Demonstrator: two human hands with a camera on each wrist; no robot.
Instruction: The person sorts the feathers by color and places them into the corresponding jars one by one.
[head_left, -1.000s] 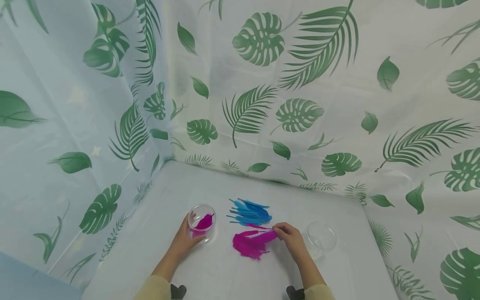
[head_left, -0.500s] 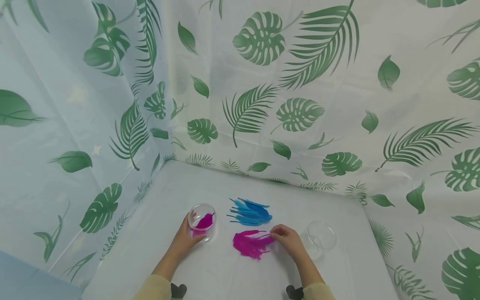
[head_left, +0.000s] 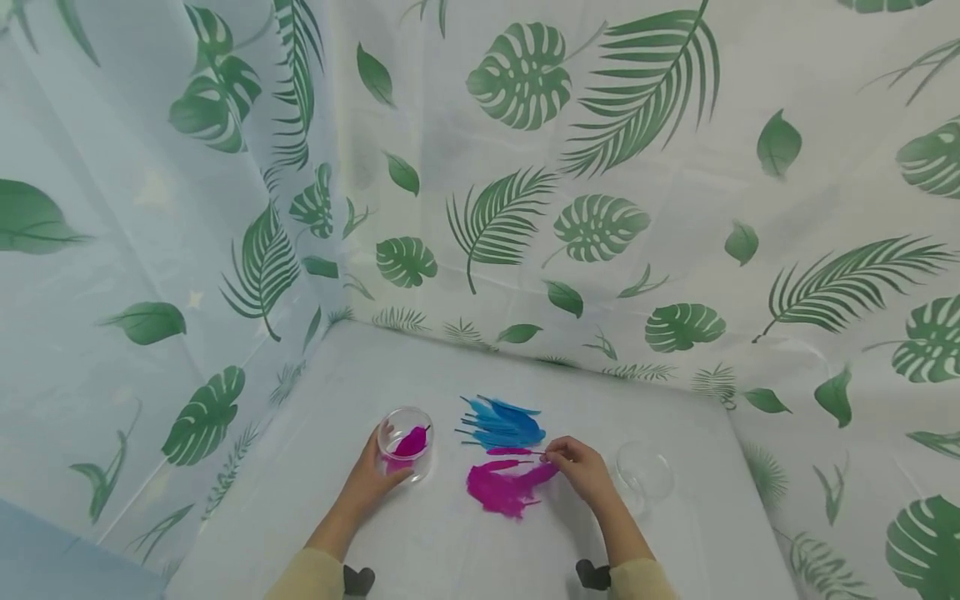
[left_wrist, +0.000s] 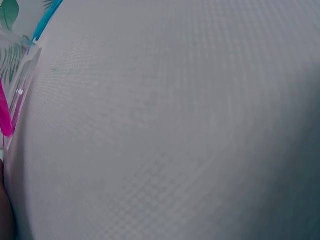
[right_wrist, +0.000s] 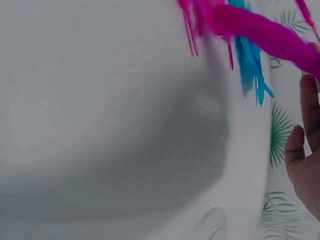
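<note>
"Feathers: what does ea. view give u?"

"Head cam's got the lot. L hand (head_left: 372, 475) is curled round a clear cup (head_left: 425, 465), w/ magenta feather(s) (head_left: 412, 442) inside. R hand (head_left: 581, 467) pinches a thin magenta feather (head_left: 510, 452) by the quill end, thumb to fingertips, just above the magenta pile (head_left: 498, 490) on the table (head_left: 450, 542)."

"L wrist cam?"

"Only the cup's edge w/ magenta in it, a blue bit up top & a sliver of hand; can't tell the fingers there."

"R wrist?"

"Shows a broad magenta feather (right_wrist: 270, 32) close up, running to the R hand; quills stick out beneath the pile, blue behind. Can't tell if the broad one's gripped too. Rim of the spare cup (head_left: 645, 472) at btm."

"Count, pls."

"Hands 2, both holding. Clear cups 2: 1 in L hand, 1 standing R of the R hand. Piles 2: 1 magenta, 1 blue pile (head_left: 502, 423) just beyond it. Feathers overlap, so no exact no."
</note>
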